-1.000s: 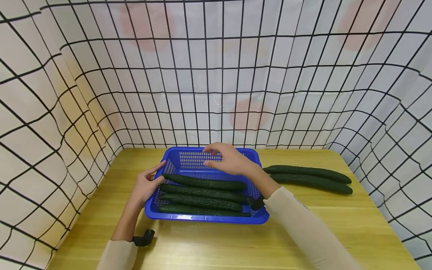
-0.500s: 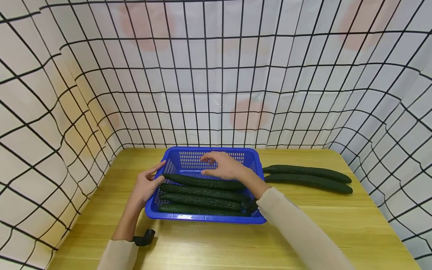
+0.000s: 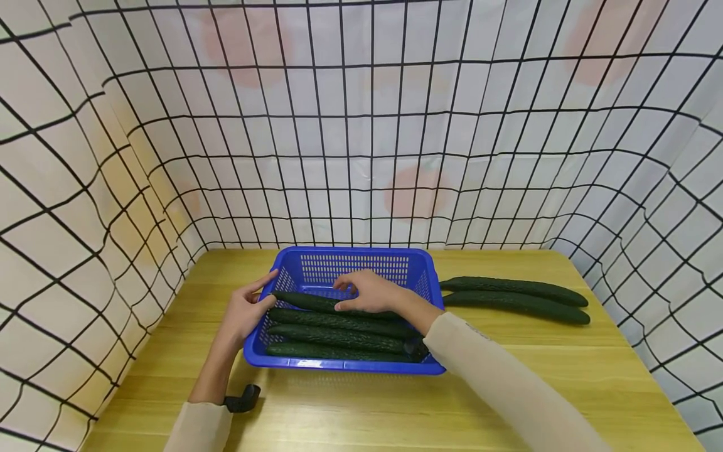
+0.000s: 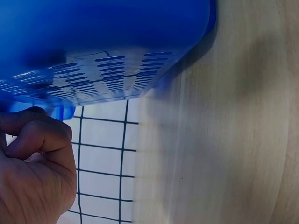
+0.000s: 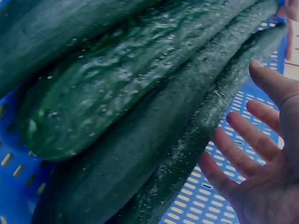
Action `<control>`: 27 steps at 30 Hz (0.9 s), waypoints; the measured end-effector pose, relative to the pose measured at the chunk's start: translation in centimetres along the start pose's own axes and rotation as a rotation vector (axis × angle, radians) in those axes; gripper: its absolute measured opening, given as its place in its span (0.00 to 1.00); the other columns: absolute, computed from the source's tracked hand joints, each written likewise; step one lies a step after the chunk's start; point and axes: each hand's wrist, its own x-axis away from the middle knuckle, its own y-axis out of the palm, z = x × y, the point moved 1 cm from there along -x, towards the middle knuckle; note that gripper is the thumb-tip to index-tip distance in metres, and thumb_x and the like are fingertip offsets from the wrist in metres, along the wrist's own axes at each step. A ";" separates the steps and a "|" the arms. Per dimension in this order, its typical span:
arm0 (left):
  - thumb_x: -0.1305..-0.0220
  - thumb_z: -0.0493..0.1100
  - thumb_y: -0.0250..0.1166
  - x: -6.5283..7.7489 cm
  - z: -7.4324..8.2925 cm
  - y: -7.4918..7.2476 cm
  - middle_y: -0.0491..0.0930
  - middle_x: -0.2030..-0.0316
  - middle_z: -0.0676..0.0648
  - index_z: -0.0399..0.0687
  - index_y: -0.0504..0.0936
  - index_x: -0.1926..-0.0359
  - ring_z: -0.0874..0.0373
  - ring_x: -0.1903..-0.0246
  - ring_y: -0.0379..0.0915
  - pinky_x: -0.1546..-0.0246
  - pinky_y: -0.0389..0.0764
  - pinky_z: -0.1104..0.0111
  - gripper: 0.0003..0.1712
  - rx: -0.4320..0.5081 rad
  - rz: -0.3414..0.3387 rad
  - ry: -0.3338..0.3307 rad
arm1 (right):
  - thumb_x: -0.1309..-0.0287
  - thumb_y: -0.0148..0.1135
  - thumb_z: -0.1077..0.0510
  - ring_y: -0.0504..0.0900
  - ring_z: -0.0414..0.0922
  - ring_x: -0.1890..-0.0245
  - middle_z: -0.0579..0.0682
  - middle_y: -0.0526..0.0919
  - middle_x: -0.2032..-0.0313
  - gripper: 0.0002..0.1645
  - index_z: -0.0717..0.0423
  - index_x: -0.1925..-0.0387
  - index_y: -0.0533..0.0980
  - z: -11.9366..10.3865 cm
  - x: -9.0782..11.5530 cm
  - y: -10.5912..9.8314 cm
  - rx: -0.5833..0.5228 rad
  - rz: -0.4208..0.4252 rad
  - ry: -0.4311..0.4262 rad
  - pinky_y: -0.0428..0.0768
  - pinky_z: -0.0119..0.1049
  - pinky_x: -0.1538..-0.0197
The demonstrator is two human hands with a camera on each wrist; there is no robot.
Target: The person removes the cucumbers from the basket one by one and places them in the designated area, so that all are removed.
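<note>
A blue plastic basket [image 3: 344,363] stands on the wooden table, with several dark green cucumbers lying side by side in it. My left hand [image 3: 240,314] grips the basket's left rim, thumb on the inner side; its curled fingers show beside the slotted wall in the left wrist view. Over the rearmost cucumber [image 3: 305,301] is my right hand [image 3: 369,293], fingers parted and holding nothing. In the right wrist view its spread fingers [image 5: 238,156] are on the far side of that cucumber, thumb apart from them; whether any finger touches it I cannot tell.
Two more cucumbers [image 3: 519,306] lie together on the table, right of the basket. Black wire grid [image 3: 361,157] over white cloth walls in the back and both sides. A small black device [image 3: 243,398] is at my left wrist.
My right hand has come down and towards me, from above the basket's back part to the rearmost cucumber. The left hand stays on the rim.
</note>
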 end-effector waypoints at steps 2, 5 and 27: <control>0.33 0.37 0.62 0.3 0.5 0.1 0.87 0.66 0.40 0.61 0.70 0.24 0.53 0.76 0.83 0.73 0.88 0.60 0.37 0.002 -0.004 -0.005 | 0.33 0.65 0.42 0.82 0.51 0.40 0.52 0.82 0.38 0.33 0.53 0.32 0.75 0.1 0.0 0.3 0.003 -0.015 0.005 0.80 0.46 0.37; 0.34 0.36 0.62 1.1 1.6 0.2 0.86 0.65 0.39 0.58 0.70 0.24 0.52 0.76 0.83 0.73 0.88 0.60 0.37 0.006 -0.014 -0.009 | 0.32 0.65 0.42 0.82 0.50 0.40 0.52 0.82 0.39 0.32 0.51 0.33 0.76 0.3 0.1 0.7 0.009 -0.036 0.016 0.80 0.46 0.36; 0.33 0.39 0.63 0.2 0.1 0.1 0.84 0.68 0.41 0.66 0.71 0.25 0.52 0.76 0.83 0.73 0.88 0.59 0.37 -0.026 0.014 0.015 | 0.28 0.59 0.41 0.76 0.50 0.32 0.49 0.78 0.33 0.31 0.47 0.30 0.74 0.0 0.7 -1.1 -0.057 0.030 0.019 0.77 0.50 0.32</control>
